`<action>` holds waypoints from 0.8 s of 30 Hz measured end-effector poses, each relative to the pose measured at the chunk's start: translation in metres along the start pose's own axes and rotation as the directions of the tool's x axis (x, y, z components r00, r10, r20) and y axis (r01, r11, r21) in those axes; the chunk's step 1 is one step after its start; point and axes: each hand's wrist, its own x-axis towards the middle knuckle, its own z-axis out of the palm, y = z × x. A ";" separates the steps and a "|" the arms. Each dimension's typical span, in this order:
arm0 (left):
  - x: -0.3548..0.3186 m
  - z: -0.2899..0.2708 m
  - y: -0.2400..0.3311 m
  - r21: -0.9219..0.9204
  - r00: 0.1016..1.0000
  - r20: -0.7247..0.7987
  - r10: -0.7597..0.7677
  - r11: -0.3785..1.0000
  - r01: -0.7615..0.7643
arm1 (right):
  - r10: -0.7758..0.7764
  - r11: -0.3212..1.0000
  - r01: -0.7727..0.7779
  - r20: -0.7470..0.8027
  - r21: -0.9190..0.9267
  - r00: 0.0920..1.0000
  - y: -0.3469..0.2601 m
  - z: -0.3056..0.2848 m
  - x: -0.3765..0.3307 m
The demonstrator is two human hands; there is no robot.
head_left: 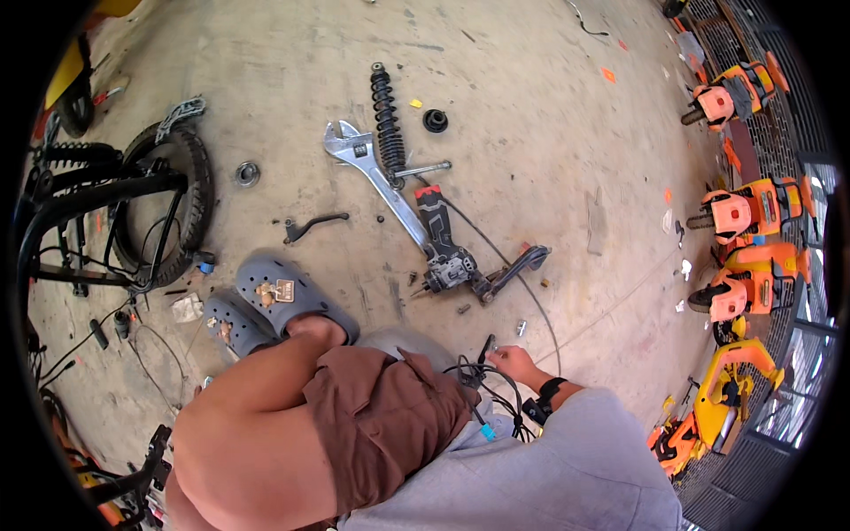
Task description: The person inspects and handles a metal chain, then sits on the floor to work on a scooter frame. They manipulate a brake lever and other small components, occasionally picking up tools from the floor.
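My right hand (513,361), with a black band at the wrist, is low over the floor beside my lap. Its fingers are curled closed at a small dark, slender piece (488,347), too small to name. Black cables (509,389) loop beside that hand, with a turquoise connector (488,432) hanging among them. My left hand is out of view. Ahead on the concrete lie a large adjustable wrench (381,181), a coil-spring shock absorber (387,115) and a black cordless power tool (440,234). A black lever-like arm (516,271) lies against the tool's head.
A brake lever (314,227), a metal ring (247,174) and a round black part (435,120) lie around. A black frame (106,199) and wheel (199,168) stand at left. Orange and yellow vehicles (753,208) line the right wall. A thin cable (505,257) crosses the floor.
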 end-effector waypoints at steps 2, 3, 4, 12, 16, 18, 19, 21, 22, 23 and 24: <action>0.003 -0.001 0.000 0.014 1.000 -0.020 0.017 1.000 -0.017 | 0.088 0.996 -0.088 -0.071 0.010 0.994 0.013 0.014 0.015; -0.002 0.000 -0.001 0.014 0.998 -0.048 0.032 0.999 -0.032 | 0.115 0.993 -0.115 -0.098 0.005 0.989 0.011 0.017 0.020; -0.007 0.000 -0.001 0.020 0.996 -0.074 0.047 0.999 -0.045 | 0.070 0.997 -0.071 -0.115 -0.012 0.991 0.010 0.017 0.021; -0.009 0.011 -0.002 0.025 0.972 -0.237 0.004 1.000 0.002 | 0.058 0.992 -0.087 -0.281 -0.092 0.958 -0.001 0.002 0.027; -0.003 0.029 -0.013 -0.746 0.988 -0.151 -0.042 0.660 -0.086 | 0.125 0.969 0.003 -0.499 0.247 0.857 0.019 -0.002 0.041; -0.004 0.029 -0.015 -0.935 0.984 -0.095 -0.153 0.352 -0.036 | 0.185 0.931 0.019 -0.517 0.365 0.835 0.014 -0.007 0.046; -0.003 0.021 -0.004 -0.888 0.954 -0.116 -0.276 0.460 0.025 | 0.215 0.902 0.018 -0.486 0.431 0.847 0.003 -0.011 0.045; 0.001 0.014 0.002 -0.982 0.847 0.119 -0.518 0.064 0.178 | 0.268 0.830 0.011 -0.415 0.558 0.869 -0.016 -0.017 0.038; 0.006 0.014 -0.002 -0.877 0.768 0.413 -0.489 -0.441 0.191 | 0.246 0.815 0.049 -0.421 0.578 0.873 -0.021 -0.019 0.038; 0.006 0.014 0.000 -0.763 0.751 0.519 -0.409 -0.617 0.191 | 0.225 0.797 0.086 -0.427 0.598 0.876 -0.025 -0.020 0.037; 0.007 0.015 0.005 -0.615 0.719 0.616 -0.322 -0.767 0.184 | 0.206 0.778 0.123 -0.434 0.617 0.877 -0.031 -0.022 0.035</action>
